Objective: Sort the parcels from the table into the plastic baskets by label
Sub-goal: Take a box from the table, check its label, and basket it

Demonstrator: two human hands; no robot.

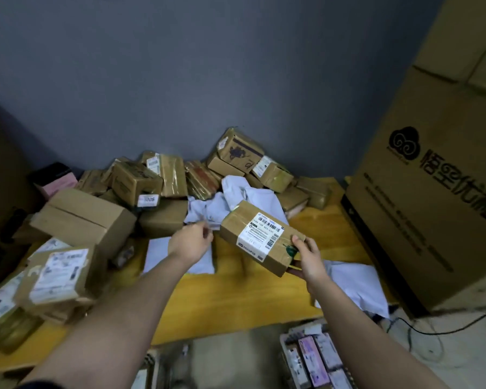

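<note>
Right hand [310, 258] is gripping the near corner of a taped cardboard parcel [260, 237], thumb on the top face beside a green mark, fingers curled beneath; I am holding it tilted above the yellow bench [236, 299], with its white barcode label [261, 233] facing up. Left hand [191, 241] is reaching forward over the bench, fingers curled at the edge of a crumpled pale mailer bag [208, 211]; I cannot tell whether it is pinching the bag or only touching it. Behind both hands, a heap of brown parcels [163, 178] is lying against the grey wall [208, 80]. At the left edge of the bench, a labelled parcel stack [59, 273] is sitting near my left forearm. A large printed carton [432, 192] is standing at the right end of the bench. Below the front edge of the bench, at lower right, a basket [285, 349] is holding several small packages standing side by side.
</note>
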